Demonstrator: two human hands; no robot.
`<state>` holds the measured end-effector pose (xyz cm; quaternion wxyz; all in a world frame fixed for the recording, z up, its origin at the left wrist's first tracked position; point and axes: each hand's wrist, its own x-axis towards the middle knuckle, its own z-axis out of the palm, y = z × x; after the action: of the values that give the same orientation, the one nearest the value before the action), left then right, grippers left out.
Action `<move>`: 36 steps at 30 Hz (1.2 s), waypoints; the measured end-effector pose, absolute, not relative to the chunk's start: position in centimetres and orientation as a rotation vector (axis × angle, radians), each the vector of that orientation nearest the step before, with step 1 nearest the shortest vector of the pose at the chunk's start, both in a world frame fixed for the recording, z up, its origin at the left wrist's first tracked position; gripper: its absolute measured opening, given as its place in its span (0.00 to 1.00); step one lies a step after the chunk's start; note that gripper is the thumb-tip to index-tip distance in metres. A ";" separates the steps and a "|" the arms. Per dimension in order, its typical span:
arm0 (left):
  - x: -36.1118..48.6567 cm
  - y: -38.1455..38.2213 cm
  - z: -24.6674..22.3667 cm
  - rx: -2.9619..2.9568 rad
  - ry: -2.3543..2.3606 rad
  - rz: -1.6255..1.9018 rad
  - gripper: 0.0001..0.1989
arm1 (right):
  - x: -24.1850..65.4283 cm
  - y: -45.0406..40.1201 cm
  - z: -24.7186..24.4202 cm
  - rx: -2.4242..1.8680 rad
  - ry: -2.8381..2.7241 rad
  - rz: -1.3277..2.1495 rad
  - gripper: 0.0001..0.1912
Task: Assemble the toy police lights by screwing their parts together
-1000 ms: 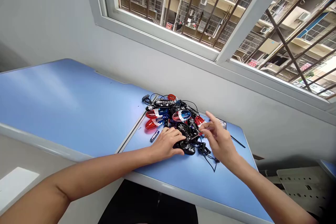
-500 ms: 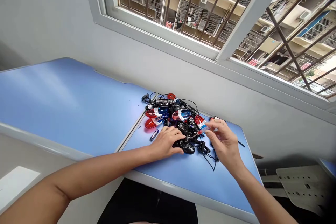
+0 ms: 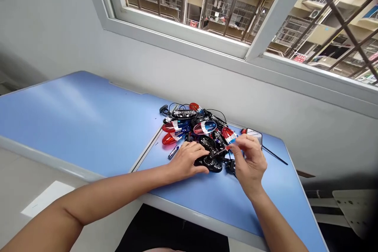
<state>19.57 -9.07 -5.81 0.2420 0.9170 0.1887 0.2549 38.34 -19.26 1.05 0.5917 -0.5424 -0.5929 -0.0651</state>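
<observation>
My left hand lies over the left side of a black plastic housing, gripping it against the table with the fingers on top and the thumb at the near side. A small screwdriver is pinched in my right hand; its thin metal shaft slants down-left to the housing, and my fingers cover most of the handle. Whether the tip sits in a screw is too small to tell. Behind the housing is a heap of red-and-blue lamp covers and black housings with wires.
A loose battery lies left of my left hand. Behind my right hand are a phone-like flat object and a thin black rod. The blue table has a seam on the left and meets the wall below a barred window.
My view has turned slightly. My right hand has tilted and shifted a little around the screwdriver, baring more of its shaft. My left hand stays on the housing.
</observation>
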 end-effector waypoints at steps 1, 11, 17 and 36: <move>19.5 -9.1 -5.9 2.510 0.511 0.701 0.28 | 38.4 -19.4 0.7 -1.263 -1.349 -0.109 0.09; 19.1 -9.4 -5.7 2.551 0.444 0.759 0.28 | 37.8 -19.9 0.1 -1.214 -1.331 -0.016 0.14; 19.1 -9.4 -5.6 2.551 0.439 0.756 0.27 | 37.3 -20.2 0.4 -1.250 -1.324 0.047 0.12; 19.0 -9.1 -5.9 2.533 0.461 0.714 0.26 | 38.4 -20.2 1.3 -1.353 -1.327 0.049 0.13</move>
<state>19.01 -9.14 -5.93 0.2326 0.9221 0.1679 0.2598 38.36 -20.22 1.29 0.5834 -0.5796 -0.5685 0.0211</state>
